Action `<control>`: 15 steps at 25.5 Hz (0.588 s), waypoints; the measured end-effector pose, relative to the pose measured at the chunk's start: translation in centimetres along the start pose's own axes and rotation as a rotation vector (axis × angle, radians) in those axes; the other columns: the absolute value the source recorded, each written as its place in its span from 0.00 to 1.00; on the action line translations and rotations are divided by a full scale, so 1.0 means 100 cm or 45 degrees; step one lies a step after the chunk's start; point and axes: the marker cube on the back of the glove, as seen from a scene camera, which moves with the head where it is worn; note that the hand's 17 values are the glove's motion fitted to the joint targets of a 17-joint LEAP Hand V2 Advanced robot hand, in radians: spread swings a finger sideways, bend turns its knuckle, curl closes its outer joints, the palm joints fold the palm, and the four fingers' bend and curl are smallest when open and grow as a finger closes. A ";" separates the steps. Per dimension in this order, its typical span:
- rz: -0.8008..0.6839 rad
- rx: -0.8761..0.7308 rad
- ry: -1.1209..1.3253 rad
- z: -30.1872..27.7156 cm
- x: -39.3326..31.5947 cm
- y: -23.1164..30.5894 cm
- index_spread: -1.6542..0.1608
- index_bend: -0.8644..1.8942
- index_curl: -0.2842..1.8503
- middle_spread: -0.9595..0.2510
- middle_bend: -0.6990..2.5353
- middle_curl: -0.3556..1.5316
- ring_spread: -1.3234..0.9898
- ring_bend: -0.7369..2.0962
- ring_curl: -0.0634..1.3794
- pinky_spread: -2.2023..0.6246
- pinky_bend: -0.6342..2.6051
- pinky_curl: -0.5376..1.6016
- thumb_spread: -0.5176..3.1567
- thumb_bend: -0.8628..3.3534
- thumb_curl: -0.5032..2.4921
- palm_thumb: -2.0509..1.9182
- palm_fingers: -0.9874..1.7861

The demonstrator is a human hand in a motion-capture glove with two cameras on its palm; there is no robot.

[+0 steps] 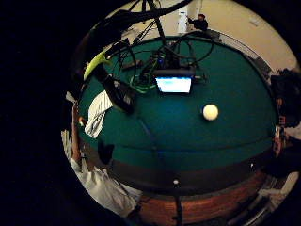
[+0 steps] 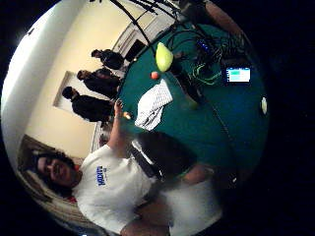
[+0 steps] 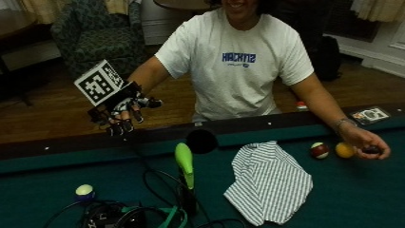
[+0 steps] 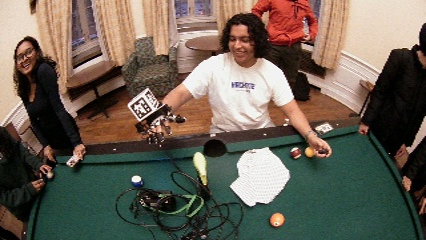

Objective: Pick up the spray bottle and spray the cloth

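Observation:
The spray bottle (image 3: 185,164) stands on the green pool table (image 3: 354,199), its lime-green head above a dark body. It also shows in the wider view (image 4: 200,171) and in both palm views (image 1: 96,64) (image 2: 164,57). A striped white cloth (image 3: 269,183) (image 4: 261,176) (image 1: 99,113) (image 2: 152,104) lies crumpled just beside it. My gloved right hand (image 3: 123,114) (image 4: 157,126) hangs in the air above the near rail, well clear of the bottle, fingers loosely curled and holding nothing.
A tangle of black and green cables (image 4: 174,205) lies by the bottle, with a lit screen (image 1: 174,84) among them. Balls sit by the bare left hand (image 3: 368,145), which holds a small dark thing. A corner pocket (image 3: 202,141) opens near the bottle.

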 end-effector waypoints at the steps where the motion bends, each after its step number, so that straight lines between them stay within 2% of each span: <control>1: 0.003 -0.003 -0.002 0.001 0.001 0.001 0.79 0.40 0.16 0.73 0.29 0.22 0.55 0.36 0.09 0.81 0.30 0.28 0.25 0.24 0.19 0.58 0.55; 7: 0.031 -0.031 -0.005 0.011 0.016 0.011 0.72 0.39 0.21 0.69 0.29 0.26 0.54 0.37 0.15 0.83 0.30 0.33 0.33 0.23 0.20 0.59 0.53; 15: 0.018 -0.024 0.002 0.007 0.016 0.008 0.68 0.38 0.23 0.67 0.28 0.29 0.53 0.36 0.17 0.84 0.30 0.35 0.38 0.22 0.22 0.59 0.53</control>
